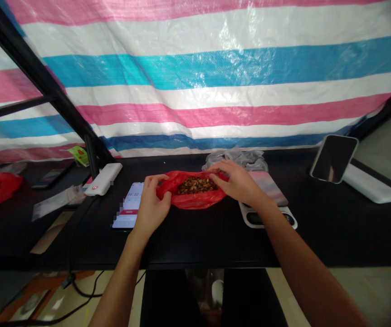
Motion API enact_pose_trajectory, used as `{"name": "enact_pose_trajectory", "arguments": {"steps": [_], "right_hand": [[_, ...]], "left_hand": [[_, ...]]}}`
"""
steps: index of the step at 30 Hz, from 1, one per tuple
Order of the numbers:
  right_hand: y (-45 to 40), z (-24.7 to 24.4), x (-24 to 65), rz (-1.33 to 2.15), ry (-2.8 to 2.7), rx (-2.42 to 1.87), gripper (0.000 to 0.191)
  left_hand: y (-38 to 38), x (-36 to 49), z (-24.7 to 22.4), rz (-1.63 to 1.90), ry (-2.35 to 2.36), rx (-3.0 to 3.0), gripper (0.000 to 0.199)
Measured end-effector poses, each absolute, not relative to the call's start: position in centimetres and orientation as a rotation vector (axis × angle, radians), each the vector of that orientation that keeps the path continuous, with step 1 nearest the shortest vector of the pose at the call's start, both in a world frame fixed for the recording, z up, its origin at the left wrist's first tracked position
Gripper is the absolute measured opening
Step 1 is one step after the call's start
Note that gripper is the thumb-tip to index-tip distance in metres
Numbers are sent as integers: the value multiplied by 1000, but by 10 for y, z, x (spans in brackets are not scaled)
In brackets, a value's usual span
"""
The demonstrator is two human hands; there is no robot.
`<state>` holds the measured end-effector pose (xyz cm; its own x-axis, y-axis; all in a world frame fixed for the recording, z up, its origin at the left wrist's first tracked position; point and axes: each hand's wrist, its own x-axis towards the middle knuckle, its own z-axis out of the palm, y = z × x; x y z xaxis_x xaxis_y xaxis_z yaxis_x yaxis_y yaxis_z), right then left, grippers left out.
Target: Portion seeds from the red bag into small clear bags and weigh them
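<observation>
A red plastic bag lies open on the black table, with a heap of brown dried pieces showing in its mouth. What the pieces are is hard to tell at this size. My left hand pinches the bag's left edge, and my right hand holds its upper right rim. To the left of the bag, a smartphone lies face up with a timer on its screen. A white kitchen scale sits beside my right hand, partly covered by a pink-toned flat object.
A crumpled clear plastic bag lies behind the red bag. A white power bank sits at the back left, and a phone on a white stand stands at the right. A black cable hangs off the table's front edge. A striped tarp forms the backdrop.
</observation>
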<state>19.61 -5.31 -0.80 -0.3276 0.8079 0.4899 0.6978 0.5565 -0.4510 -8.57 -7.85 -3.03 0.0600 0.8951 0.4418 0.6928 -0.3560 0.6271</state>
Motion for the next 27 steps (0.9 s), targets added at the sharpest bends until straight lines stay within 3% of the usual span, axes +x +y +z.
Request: {"name": "enact_pose_trajectory", "arguments": {"steps": [5, 9, 12, 18, 27], "right_hand": [[-57, -16, 186, 286, -2323, -1135, 31], [-58, -24, 183, 423, -2379, -1105, 78], [-58, -29, 181, 540, -2396, -1064, 99], [-56, -35, 183, 488, -2398, -1141, 104], [-61, -31, 184, 382, -2474, -1281, 109]], "left_hand": [[-109, -88, -8, 932, 1807, 2431, 46], [-110, -76, -3, 737, 1304, 2790, 42], [-94, -65, -6, 670, 1109, 2775, 40], [-75, -70, -21, 385, 1633, 2605, 59], [-84, -93, -27, 241, 1667, 2586, 81]]}}
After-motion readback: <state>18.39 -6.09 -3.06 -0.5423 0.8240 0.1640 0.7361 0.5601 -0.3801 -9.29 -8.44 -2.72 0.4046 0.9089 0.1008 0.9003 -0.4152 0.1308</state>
